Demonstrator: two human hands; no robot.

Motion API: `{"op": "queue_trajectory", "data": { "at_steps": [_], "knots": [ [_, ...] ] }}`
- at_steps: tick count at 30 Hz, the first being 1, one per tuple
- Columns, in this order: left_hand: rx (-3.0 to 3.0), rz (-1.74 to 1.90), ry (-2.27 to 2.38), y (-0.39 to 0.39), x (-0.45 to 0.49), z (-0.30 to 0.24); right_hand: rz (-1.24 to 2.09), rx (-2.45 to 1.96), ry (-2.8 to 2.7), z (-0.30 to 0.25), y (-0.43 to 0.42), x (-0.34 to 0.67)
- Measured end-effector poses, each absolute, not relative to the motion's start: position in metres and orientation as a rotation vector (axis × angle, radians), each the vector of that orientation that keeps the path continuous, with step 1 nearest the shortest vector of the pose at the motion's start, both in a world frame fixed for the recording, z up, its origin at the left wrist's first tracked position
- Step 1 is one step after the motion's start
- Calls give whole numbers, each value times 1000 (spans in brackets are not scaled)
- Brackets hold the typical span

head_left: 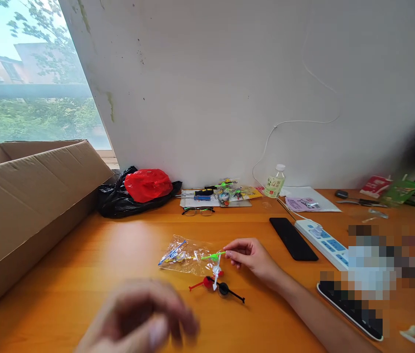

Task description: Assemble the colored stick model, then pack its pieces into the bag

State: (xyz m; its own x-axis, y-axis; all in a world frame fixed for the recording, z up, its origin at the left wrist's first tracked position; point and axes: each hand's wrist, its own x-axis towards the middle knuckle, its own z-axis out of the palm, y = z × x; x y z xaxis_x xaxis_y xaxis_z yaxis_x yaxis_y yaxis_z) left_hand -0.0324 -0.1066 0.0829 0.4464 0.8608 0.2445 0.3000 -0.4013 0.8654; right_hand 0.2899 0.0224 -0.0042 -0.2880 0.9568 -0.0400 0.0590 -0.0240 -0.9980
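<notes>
My right hand (249,257) pinches the tip of a green plastic arrow spinner (214,257) between thumb and forefinger. That spinner lies at the right end of a clear plastic bag (189,267), where blue (172,253) and yellow (180,259) arrow pieces also show; whether the green one is inside or on top, I cannot tell. Just in front, a white arrow spinner (216,270), a red one (206,282) and a black one (223,289) lie close together on the table. My left hand (141,314) is nearer to me, blurred, fingers curved and apart from the thumb, with nothing visible in it.
A large cardboard box (34,206) stands at left. Along the wall are a red bag (148,185) on a black bag (115,201), glasses (198,211), small packets and a bottle (275,181). A black phone (293,239) and a power strip (321,241) lie right of my right hand.
</notes>
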Motion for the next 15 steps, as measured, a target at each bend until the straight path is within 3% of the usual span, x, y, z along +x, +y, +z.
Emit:
{"op": "queue_trajectory", "data": {
  "at_steps": [4, 9, 15],
  "knots": [
    [1972, 1025, 1337, -34, -59, 75, 1391, -1117, -1467, -8, 23, 289],
    [2342, 534, 1125, 17, -74, 34, 1364, -1096, -1488, -11, 21, 286],
    [2391, 580, 1042, 34, -35, 18, 1352, -1150, -1479, -10, 21, 284]
  ]
}}
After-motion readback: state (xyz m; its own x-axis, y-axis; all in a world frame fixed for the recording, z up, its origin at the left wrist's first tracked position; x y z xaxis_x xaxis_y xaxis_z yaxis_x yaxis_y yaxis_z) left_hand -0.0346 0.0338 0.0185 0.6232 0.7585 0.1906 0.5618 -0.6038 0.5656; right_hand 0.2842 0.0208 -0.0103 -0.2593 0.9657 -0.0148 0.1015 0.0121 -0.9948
